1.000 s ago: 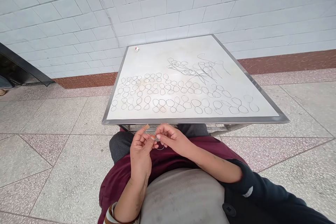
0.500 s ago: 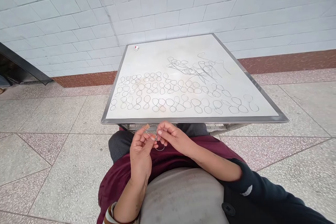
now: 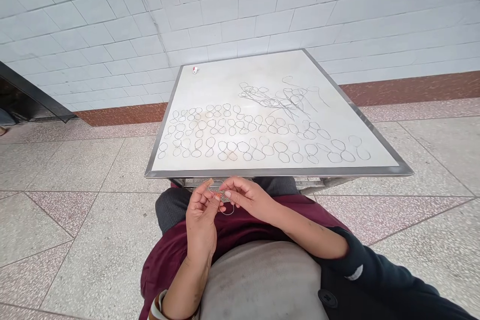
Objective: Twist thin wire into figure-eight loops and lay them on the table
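Observation:
Between my two hands is a thin wire (image 3: pixel 227 214) bent into loops, held over my lap just off the table's near edge. My left hand (image 3: pixel 202 212) pinches it between thumb and fingers; a tan wrap or tape covers the tip of one finger. My right hand (image 3: pixel 247 197) comes in from the right, its thumb and fingertips closed on the same wire close to the left fingertips. One loop arches above the fingers and another hangs below them. Where the wire crosses is partly hidden by the fingertips.
On the white table (image 3: pixel 221 82) with a metal rim lie rows of figure-eight wire loops (image 3: pixel 227 151). A tangled heap of looped wires (image 3: pixel 277 97) lies farther back right. A small red-and-white object (image 3: pixel 195 70) sits at the far left corner. Behind stands a tiled wall (image 3: pixel 255 5).
My right hand's fingers have shifted slightly left and closer to the left fingertips on the wire. My left hand has stayed nearly still, and the table's wires lie as before.

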The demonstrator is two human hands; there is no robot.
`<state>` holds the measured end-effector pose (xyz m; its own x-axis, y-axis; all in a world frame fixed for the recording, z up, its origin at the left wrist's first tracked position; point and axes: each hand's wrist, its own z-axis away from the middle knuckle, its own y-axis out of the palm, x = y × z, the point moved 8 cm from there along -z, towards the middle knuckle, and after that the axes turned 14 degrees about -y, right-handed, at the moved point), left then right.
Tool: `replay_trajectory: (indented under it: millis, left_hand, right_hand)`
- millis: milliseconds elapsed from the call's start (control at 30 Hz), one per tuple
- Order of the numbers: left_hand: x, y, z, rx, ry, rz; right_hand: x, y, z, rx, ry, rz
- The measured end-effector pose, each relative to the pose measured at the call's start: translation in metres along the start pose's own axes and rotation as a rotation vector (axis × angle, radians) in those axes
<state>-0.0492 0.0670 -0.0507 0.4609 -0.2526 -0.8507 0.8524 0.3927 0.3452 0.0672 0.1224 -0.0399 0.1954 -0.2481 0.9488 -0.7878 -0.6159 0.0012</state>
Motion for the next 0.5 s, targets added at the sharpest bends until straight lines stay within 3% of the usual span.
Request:
replay_trajectory:
  millis: [500]
  left_hand:
    - [-0.0019, -0.0001, 0.002, -0.005, -0.003, -0.015]
  right_hand:
    - [0.002, 0.0006, 0.0009, -0.001, 0.005, -0.05]
